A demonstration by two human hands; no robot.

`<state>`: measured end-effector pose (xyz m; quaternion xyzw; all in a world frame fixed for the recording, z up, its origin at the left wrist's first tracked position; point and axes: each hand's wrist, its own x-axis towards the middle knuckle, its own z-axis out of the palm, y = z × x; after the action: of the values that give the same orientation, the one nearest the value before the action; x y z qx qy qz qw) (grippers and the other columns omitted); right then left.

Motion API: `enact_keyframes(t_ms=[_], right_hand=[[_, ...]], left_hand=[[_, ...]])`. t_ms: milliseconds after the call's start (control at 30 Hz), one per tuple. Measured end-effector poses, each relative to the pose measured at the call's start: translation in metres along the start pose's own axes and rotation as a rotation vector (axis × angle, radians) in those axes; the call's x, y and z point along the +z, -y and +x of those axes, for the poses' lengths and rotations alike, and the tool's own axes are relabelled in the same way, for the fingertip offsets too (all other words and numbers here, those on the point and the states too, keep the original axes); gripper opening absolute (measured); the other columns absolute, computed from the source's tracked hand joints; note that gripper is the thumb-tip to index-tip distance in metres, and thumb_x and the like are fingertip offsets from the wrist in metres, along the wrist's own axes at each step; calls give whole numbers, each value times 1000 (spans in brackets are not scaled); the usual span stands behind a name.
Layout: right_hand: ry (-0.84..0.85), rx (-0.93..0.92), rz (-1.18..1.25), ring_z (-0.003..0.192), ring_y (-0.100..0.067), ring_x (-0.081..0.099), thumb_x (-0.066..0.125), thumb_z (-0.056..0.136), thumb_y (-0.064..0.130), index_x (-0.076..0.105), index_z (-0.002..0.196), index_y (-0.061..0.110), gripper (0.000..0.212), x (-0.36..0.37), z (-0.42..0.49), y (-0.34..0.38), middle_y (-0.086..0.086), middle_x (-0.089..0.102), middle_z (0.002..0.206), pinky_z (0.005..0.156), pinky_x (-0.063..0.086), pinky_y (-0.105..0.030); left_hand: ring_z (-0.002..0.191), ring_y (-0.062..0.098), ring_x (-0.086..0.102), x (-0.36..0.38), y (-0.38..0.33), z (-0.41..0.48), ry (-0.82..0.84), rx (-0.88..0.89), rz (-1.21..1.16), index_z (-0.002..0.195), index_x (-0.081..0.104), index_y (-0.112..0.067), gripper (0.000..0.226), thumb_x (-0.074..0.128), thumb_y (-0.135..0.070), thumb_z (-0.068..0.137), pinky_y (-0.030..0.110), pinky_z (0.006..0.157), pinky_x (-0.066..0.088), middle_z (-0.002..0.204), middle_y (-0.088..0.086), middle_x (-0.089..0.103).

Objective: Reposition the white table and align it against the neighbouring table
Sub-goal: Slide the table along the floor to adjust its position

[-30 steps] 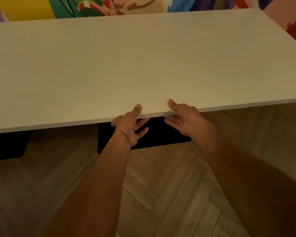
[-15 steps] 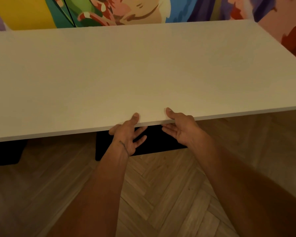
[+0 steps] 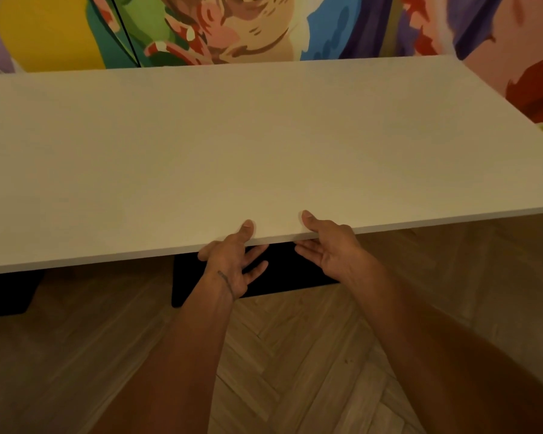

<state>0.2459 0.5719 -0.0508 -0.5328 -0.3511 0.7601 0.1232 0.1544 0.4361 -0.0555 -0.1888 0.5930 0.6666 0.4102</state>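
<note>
White counter (image 3: 264,145): one, a plain bare slab filling the middle of the view; its far long edge lies along the painted wall, and its near long edge is just in front of the person.
Hands: two, close together at the middle of the near edge, both forearms reaching forward from below.
Left hand (image 3: 232,261): grasps the near edge, thumb laid flat on top and the fingers spread beneath the slab, wrist bent back.
Right hand (image 3: 329,245): grasps the same edge just beside the left, thumb on top pointing inward, fingers extended under the slab, palm turned up.
Black bases: two dark blocks on the floor under the counter, one (image 3: 279,277) behind the hands, one (image 3: 7,292) at the left.
Floor (image 3: 295,355): wood in a herringbone pattern.
Wall (image 3: 232,26): one bright mural of yellow, green, blue, red and pink patches.
</note>
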Motion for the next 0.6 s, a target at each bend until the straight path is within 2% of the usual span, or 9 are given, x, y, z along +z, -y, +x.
enact_keyframes(t_ms=[167,400,600], right_hand=[[14,-19,-3,89,-25,73,81,85,23,56,125,1,51,-1,-2,0,-14,69,107,74,63,-39],[9,-29,-1,89,-25,73,82,84,24,55,127,2,55,-2,0,-2,-15,69,111,70,64,-38],[13,-15,2,85,-23,73,82,83,25,56,126,2,55,-2,4,-2,-13,70,108,67,64,-37]], left_hand=[[84,14,79,0,1,0,4,14,-4,143,44,-16,70,83,-32,87,35,57,63,118,2,74],[82,13,79,-2,3,1,18,26,-14,144,44,-15,73,83,-34,86,34,56,61,119,2,73],[94,15,77,0,3,0,22,18,-3,142,46,-15,66,80,-33,89,35,64,65,122,1,72]])
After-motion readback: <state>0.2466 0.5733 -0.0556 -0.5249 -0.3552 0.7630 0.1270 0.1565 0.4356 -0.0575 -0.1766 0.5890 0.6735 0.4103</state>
